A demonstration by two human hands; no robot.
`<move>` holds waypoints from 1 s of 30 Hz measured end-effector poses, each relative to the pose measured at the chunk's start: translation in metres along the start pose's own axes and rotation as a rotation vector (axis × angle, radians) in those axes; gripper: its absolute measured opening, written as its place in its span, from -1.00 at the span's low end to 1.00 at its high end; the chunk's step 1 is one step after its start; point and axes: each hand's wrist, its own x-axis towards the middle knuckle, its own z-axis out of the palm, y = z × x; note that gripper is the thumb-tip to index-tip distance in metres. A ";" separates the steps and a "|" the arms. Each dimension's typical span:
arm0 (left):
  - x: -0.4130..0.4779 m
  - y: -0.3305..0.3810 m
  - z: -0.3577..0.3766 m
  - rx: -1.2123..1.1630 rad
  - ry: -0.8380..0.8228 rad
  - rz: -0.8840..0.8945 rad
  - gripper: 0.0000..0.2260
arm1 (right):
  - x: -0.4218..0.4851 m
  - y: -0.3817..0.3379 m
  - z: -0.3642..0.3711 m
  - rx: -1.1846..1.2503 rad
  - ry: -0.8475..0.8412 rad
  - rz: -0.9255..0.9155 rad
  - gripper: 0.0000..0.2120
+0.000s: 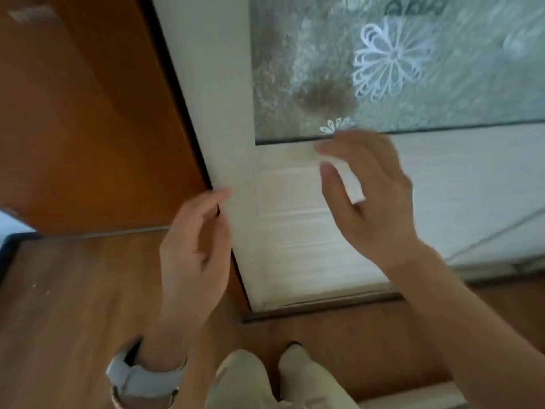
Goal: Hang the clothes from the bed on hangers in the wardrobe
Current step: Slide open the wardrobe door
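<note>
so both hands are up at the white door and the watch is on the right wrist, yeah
No: the head view shows the watch on the left wrist. The left hand and right hand are both up at the white door.

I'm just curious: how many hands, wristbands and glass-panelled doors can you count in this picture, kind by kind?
Hands: 2, the left hand and the right hand
Wristbands: 1, a pale wristband on the left wrist
Glass-panelled doors: 1, the white door
Total: 4
</note>
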 end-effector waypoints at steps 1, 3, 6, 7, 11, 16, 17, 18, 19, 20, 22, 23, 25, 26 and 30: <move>0.009 0.010 0.001 0.008 0.057 0.080 -0.72 | 0.019 -0.002 0.001 -0.006 0.062 -0.151 -0.79; 0.023 0.026 0.008 0.103 0.191 0.179 -0.65 | 0.052 -0.014 0.007 -0.059 0.170 -0.308 -0.75; 0.036 0.034 0.021 0.152 0.214 0.205 -0.54 | 0.078 -0.018 0.028 -0.184 0.214 -0.408 -0.63; 0.037 0.036 0.026 0.140 0.208 0.169 -0.50 | 0.079 -0.016 0.031 -0.234 0.212 -0.405 -0.60; 0.044 0.045 0.042 0.088 0.258 0.077 -0.37 | 0.085 -0.004 0.031 -0.336 0.182 -0.400 -0.58; 0.053 0.053 0.044 -0.069 0.400 -0.021 -0.31 | 0.083 0.001 0.025 -0.335 0.161 -0.396 -0.58; 0.056 0.055 0.045 -0.080 0.404 -0.025 -0.29 | 0.083 0.004 0.024 -0.336 0.160 -0.399 -0.58; 0.058 0.056 0.046 -0.082 0.400 -0.022 -0.29 | 0.082 0.007 0.022 -0.334 0.162 -0.401 -0.58; 0.060 0.058 0.048 -0.090 0.394 -0.020 -0.29 | 0.082 0.010 0.021 -0.329 0.165 -0.397 -0.57; 0.061 0.060 0.050 -0.104 0.386 -0.012 -0.30 | 0.081 0.015 0.018 -0.330 0.172 -0.396 -0.57; 0.062 0.064 0.057 -0.157 0.340 0.007 -0.31 | 0.079 0.025 0.011 -0.335 0.193 -0.385 -0.57; 0.062 0.066 0.061 -0.172 0.311 0.019 -0.31 | 0.078 0.029 0.006 -0.335 0.210 -0.377 -0.57; 0.061 0.070 0.072 -0.195 0.243 0.047 -0.32 | 0.074 0.038 -0.005 -0.329 0.263 -0.349 -0.58; 0.061 0.073 0.078 -0.208 0.206 0.070 -0.33 | 0.073 0.042 -0.012 -0.322 0.292 -0.326 -0.58; 0.063 0.089 0.108 -0.280 0.005 0.187 -0.36 | 0.071 0.057 -0.042 -0.308 0.393 -0.200 -0.52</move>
